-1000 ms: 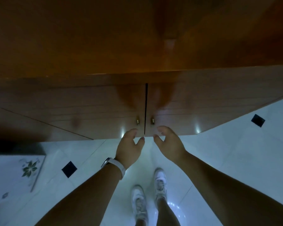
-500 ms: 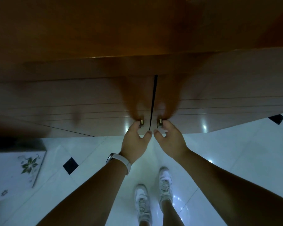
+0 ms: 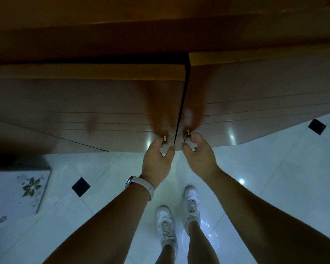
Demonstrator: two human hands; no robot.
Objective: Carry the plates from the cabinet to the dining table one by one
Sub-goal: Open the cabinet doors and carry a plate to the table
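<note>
Change since half a second ago: both brown wooden cabinet doors (image 3: pixel 84 103) now stand slightly ajar, left more. Left hand (image 3: pixel 156 164) pinches the small brass left knob (image 3: pixel 164 139); right hand (image 3: pixel 198 157) pinches the brass right knob (image 3: pixel 188 133). Plates not visible. Glossy white floor tiles (image 3: pixel 274 178) with black diamond insets; white flower-patterned box (image 3: pixel 13 193) at left.
</note>
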